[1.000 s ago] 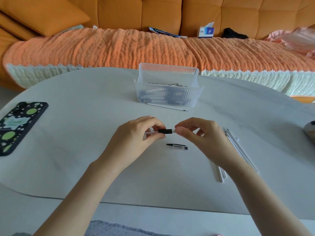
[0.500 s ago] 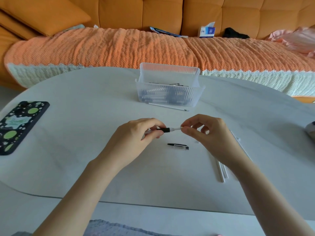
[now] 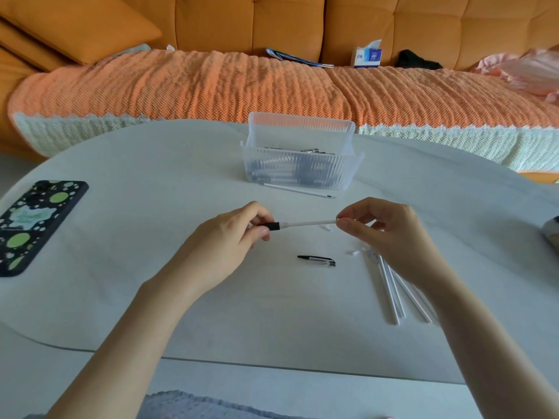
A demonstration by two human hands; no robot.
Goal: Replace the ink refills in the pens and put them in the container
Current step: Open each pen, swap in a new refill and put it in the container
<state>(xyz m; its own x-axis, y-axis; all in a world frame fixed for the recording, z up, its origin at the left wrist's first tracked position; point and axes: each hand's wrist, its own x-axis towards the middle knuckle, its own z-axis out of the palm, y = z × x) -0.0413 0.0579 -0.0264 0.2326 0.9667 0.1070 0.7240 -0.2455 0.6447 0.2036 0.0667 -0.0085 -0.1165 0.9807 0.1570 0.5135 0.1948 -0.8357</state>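
Observation:
My left hand [image 3: 225, 246] grips a pen barrel [image 3: 273, 226] with a black grip, held level above the white table [image 3: 151, 297]. A white ink refill [image 3: 308, 223] sticks out of the barrel to the right. My right hand [image 3: 390, 237] pinches the refill's far tip. A black and clear pen part [image 3: 317, 260] lies on the table below the hands. Several white refills [image 3: 393, 291] lie under my right wrist. The clear ribbed container [image 3: 299, 164] stands farther back with several pens inside. One more refill [image 3: 299, 190] lies along its front.
A phone in a black spotted case [image 3: 33, 225] lies at the table's left edge. Small white caps [image 3: 354, 252] sit near the loose refills. An orange sofa with a knitted throw [image 3: 242, 86] runs behind the table. A grey object [image 3: 552, 234] shows at the right edge.
My right hand has moved to the right, drawing the white refill well out of the barrel. My left hand has kept its grip and barely moved.

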